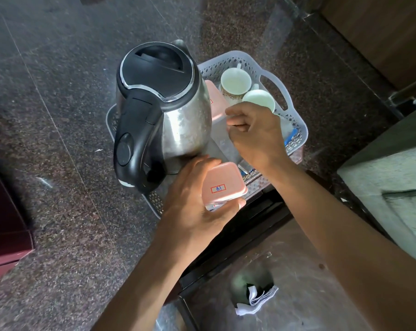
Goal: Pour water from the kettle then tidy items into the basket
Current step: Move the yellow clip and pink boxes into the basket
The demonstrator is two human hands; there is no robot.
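Note:
A steel kettle point(176, 120) with a black lid and handle stands upright in the left half of a white perforated basket point(295, 137) on the granite counter. My left hand point(192, 206) grips a small pink-lidded box point(222, 183) labelled 18 at the basket's near edge. My right hand point(254, 132) reaches into the basket beside the kettle, its fingers pinched around a clear container point(222, 137). A second pink-lidded box point(216, 101) stands behind it. Two white cups point(235, 81) point(258, 97) sit at the basket's far right.
Blue-and-white sachets point(290, 137) lie in the basket's right corner. The counter edge runs just below the basket, with a dark cabinet and floor beneath. A bin with crumpled paper point(257, 299) is on the floor. A maroon box point(3, 225) sits at the left edge.

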